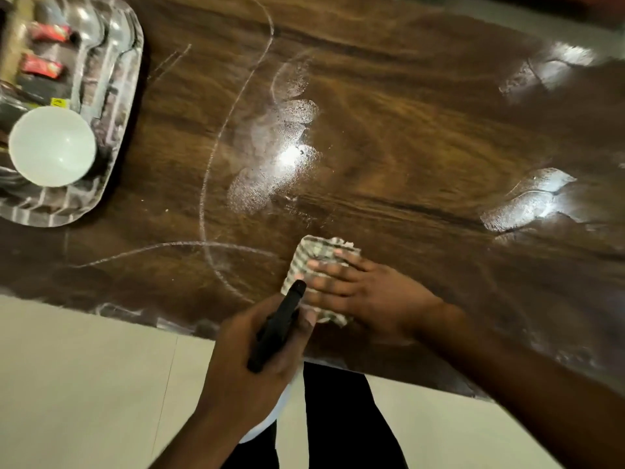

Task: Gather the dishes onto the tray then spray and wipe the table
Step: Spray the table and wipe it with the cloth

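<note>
The right hand (368, 292) presses the cloth (314, 253) on the surface (422, 130) with straight fingers (333, 269). The left hand (250, 360) curls round the spray bottle (282, 319) just beside. Wet patches (270, 164) ahead of the fingers may streak if missed. The tray (113, 181) sits well left.

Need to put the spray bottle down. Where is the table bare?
Bare wood spans the table right of the tray and beyond the cloth. Crowded: the tray itself, and the near edge around the left hand and right hand.
</note>
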A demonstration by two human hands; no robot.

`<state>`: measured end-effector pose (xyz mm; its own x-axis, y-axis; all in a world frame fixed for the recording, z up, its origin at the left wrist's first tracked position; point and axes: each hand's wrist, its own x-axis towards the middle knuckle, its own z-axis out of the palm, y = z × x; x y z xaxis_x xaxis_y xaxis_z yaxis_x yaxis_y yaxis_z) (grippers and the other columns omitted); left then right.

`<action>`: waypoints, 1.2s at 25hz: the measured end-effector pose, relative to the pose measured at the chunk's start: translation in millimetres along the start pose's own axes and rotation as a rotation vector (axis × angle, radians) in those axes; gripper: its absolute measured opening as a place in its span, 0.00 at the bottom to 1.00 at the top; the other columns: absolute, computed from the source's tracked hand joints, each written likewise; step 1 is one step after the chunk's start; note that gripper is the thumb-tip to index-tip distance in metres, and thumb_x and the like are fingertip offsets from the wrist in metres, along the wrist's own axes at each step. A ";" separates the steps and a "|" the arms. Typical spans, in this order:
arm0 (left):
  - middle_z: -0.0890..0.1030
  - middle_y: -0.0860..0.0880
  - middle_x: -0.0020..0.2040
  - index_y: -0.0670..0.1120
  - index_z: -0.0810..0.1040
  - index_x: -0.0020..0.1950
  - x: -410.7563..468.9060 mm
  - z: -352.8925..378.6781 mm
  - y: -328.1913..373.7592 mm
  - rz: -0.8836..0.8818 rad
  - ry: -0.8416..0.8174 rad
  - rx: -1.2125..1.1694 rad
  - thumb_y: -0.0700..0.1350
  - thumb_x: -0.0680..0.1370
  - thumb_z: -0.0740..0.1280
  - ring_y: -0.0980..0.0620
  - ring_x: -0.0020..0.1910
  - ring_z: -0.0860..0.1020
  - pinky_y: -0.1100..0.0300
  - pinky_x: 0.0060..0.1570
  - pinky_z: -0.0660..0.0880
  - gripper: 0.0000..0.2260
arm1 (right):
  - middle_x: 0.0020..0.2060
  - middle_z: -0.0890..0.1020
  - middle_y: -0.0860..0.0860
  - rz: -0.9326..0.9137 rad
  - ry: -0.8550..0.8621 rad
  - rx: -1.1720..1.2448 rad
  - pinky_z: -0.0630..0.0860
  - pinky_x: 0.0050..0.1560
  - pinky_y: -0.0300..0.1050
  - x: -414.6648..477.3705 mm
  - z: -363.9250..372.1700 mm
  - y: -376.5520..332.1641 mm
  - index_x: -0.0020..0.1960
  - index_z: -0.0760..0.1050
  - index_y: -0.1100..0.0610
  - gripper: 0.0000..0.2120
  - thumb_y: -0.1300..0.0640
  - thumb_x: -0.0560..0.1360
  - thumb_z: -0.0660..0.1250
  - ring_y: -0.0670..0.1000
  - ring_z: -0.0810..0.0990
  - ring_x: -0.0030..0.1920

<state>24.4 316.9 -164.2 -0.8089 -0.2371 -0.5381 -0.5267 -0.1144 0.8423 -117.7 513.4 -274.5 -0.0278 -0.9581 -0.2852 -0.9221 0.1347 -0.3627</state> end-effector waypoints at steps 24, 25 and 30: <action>0.71 0.47 0.29 0.42 0.77 0.41 -83.9 -72.9 -86.8 0.025 -0.227 0.274 0.55 0.80 0.71 0.43 0.29 0.71 0.45 0.33 0.69 0.17 | 0.86 0.58 0.56 1.560 0.790 0.372 0.46 0.86 0.60 8.2 57.4 -142.2 0.87 0.57 0.55 0.35 0.46 0.82 0.52 0.60 0.52 0.87; 0.72 0.47 0.29 0.43 0.78 0.42 -86.9 -75.8 -89.3 0.020 -0.218 0.276 0.55 0.80 0.71 0.44 0.28 0.71 0.46 0.32 0.70 0.16 | 0.87 0.57 0.56 1.473 0.746 0.360 0.45 0.86 0.61 30.4 58.8 -164.4 0.87 0.56 0.55 0.35 0.47 0.82 0.53 0.59 0.51 0.87; 0.77 0.41 0.32 0.42 0.81 0.46 -97.7 -92.1 -93.0 -0.011 -0.170 0.301 0.55 0.79 0.72 0.39 0.29 0.73 0.51 0.30 0.70 0.15 | 0.88 0.54 0.50 0.746 0.364 0.222 0.46 0.86 0.60 56.8 64.3 -222.2 0.88 0.53 0.49 0.35 0.50 0.83 0.59 0.53 0.46 0.88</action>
<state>176.4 261.8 -186.9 -0.8216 -0.0705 -0.5657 -0.5683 0.1793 0.8030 110.5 445.3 -267.2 -0.7538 -0.6155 -0.2299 -0.5176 0.7718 -0.3693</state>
